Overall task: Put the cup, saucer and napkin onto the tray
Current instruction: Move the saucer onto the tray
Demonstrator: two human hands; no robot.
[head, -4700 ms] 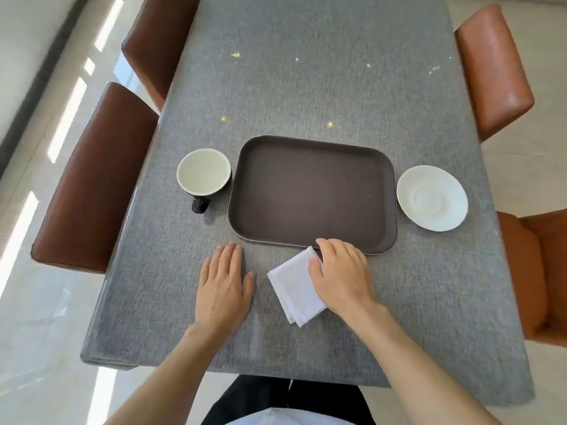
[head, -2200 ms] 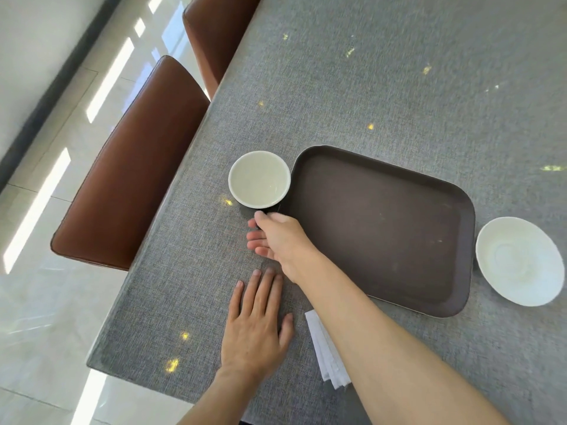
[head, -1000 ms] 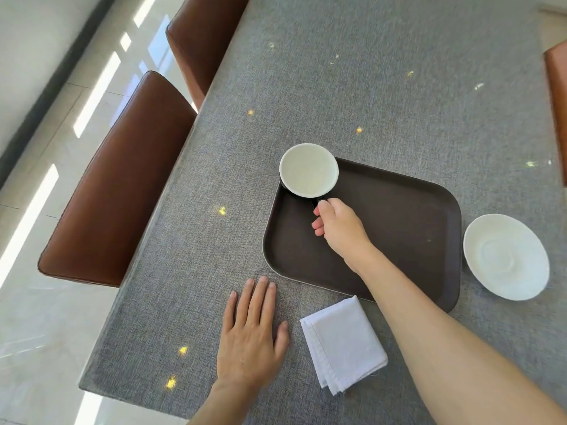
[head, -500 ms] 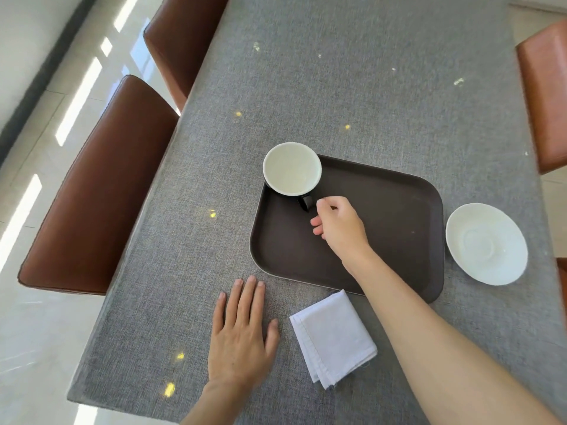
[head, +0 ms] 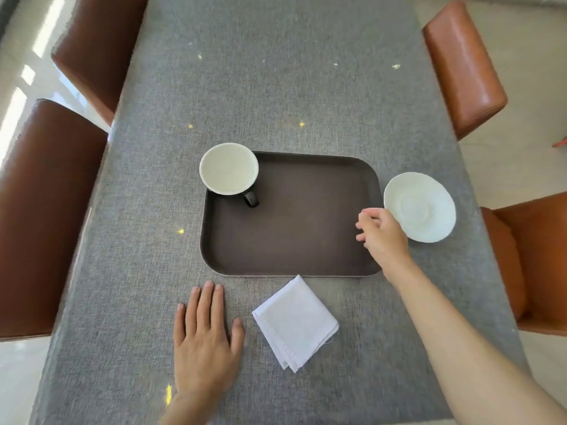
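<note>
A dark brown tray [head: 306,234] lies in the middle of the grey table. The cup [head: 229,169], black outside and cream inside, stands in the tray's far left corner, handle pointing toward me. A white saucer [head: 420,207] rests on the table just right of the tray. A folded white napkin [head: 295,321] lies on the table in front of the tray. My right hand [head: 382,237] hovers over the tray's right edge, fingers loosely curled, holding nothing, close to the saucer's left rim. My left hand [head: 205,338] lies flat on the table left of the napkin.
The grey table [head: 276,87] runs away from me. Brown leather chairs stand along both sides: two on the left [head: 46,216], two on the right [head: 463,65]. The table's near edge runs just below my left wrist.
My right hand has let go of the cup, which now stands in the tray's far left corner, and has moved right across the tray toward the saucer. The left hand stayed flat.
</note>
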